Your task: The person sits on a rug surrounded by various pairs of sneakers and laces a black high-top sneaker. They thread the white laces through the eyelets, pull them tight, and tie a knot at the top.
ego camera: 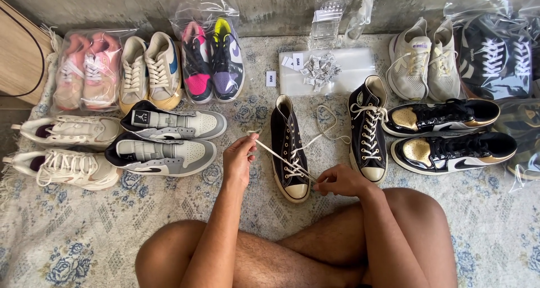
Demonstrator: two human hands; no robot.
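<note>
A black high-top canvas shoe with a white toe cap lies on the rug in front of me, partly laced. My left hand pinches one end of its white lace and pulls it out to the left. My right hand pinches the lace near the shoe's toe. The matching black high-top stands fully laced just to the right, with a loose lace loop between the two shoes.
Pairs of sneakers ring the rug: grey-and-white and cream pairs at left, black-and-gold at right, bagged pairs along the wall. A clear bag with small paper tags lies behind. My crossed legs fill the foreground.
</note>
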